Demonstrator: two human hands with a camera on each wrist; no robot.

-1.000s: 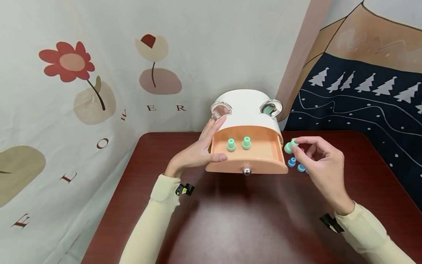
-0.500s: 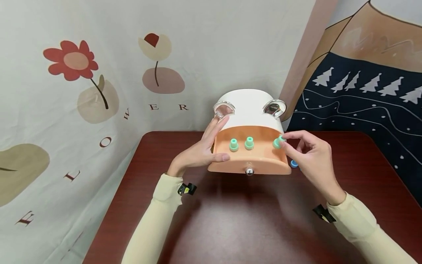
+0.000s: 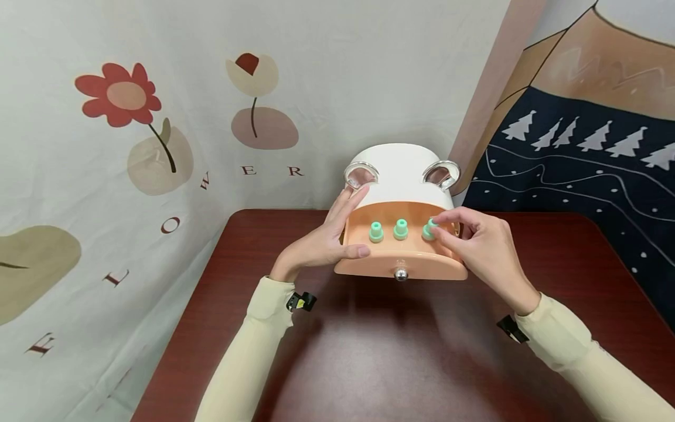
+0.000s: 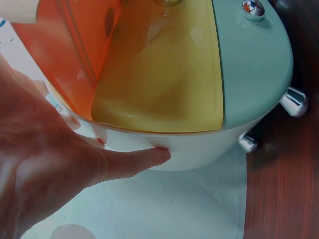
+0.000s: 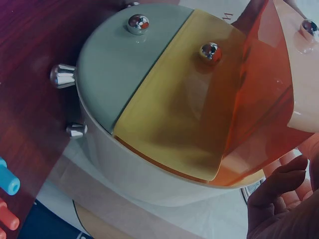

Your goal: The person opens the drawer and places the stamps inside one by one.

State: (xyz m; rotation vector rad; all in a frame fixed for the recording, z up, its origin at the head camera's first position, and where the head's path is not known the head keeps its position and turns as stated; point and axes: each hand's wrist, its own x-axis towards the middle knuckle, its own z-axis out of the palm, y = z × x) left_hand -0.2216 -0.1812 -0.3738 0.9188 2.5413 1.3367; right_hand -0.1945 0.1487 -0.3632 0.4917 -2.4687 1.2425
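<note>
Right hand (image 3: 484, 246): green peg (image 3: 428, 233) pinched over the orange drawer (image 3: 371, 266); left hand (image 3: 323, 240) spread, laid against the white cabinet (image 3: 401, 170).

The left hand (image 3: 319, 240) is spread wide, its thumb (image 3: 350, 252) away from its fingers (image 3: 350, 205). The right hand (image 3: 484, 243) pinches with bent fingers.

In the head view, the word FLOWER (image 3: 205, 181) is being spelled in dark red on the pale backdrop (image 3: 184, 35): F (image 3: 40, 344) is being shown at the lower left, L (image 3: 116, 278) and O (image 3: 177, 225) are being seen higher, and W (image 3: 205, 181), E (image 3: 249, 170) and R (image 3: 295, 171) are being carried left of centre.
</note>
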